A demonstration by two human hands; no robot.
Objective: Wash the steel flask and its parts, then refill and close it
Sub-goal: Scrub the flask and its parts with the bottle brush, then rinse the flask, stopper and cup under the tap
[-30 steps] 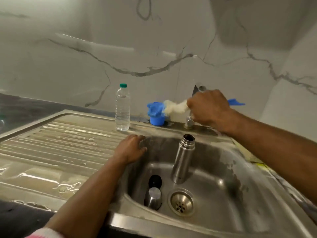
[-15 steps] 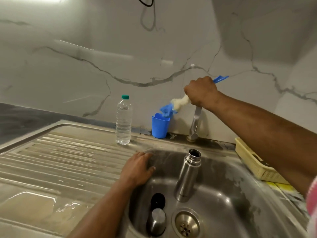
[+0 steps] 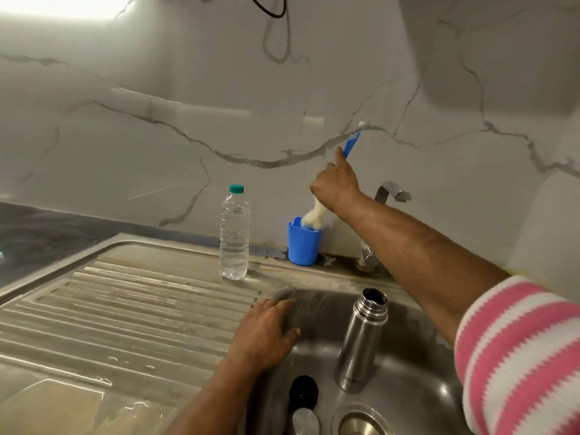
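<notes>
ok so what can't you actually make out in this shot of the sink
Head view only:
- Inside of the steel flask: dark mouth, contents unseen.
- Brush tip: sunk in the blue cup; its middle hidden by the right hand.
- Steel cap and drain: cut off by the bottom edge.
- Tap stem: hidden behind the right forearm.
- Left hand fingertips: fold over the sink rim.

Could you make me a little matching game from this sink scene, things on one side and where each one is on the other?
Things:
1. steel flask
2. plastic water bottle
3. bottle brush
4. left hand

Places:
A. head down in the blue cup
B. standing on the drainboard
C. resting on the sink rim
D. upright and uncapped in the sink basin

Pairs: 1-D, 2-B, 3-A, 4-C
</notes>
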